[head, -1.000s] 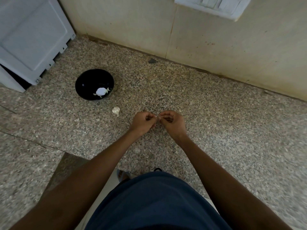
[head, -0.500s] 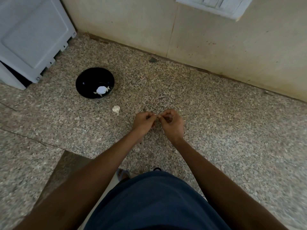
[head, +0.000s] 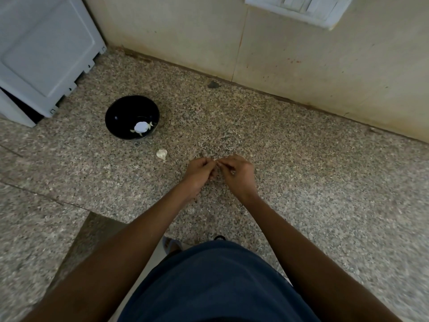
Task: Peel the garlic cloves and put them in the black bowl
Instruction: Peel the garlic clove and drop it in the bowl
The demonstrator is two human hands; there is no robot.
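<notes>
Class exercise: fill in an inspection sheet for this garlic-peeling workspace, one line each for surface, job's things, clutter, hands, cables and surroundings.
Surface: speckled stone counter, meeting a beige wall at the back.
Job's things: black bowl at back left with pale garlic pieces inside; a small clove pinched between both hands; a piece of garlic lies loose on the counter, between the bowl and the hands.
Clutter: a dark spot near the wall; what it is cannot be told.
Hands: left hand and right hand meet fingertip to fingertip, fingers curled on the clove.
Cables: nothing seen.
Surroundings: grey appliance at far left; white switch plate on the wall.
</notes>
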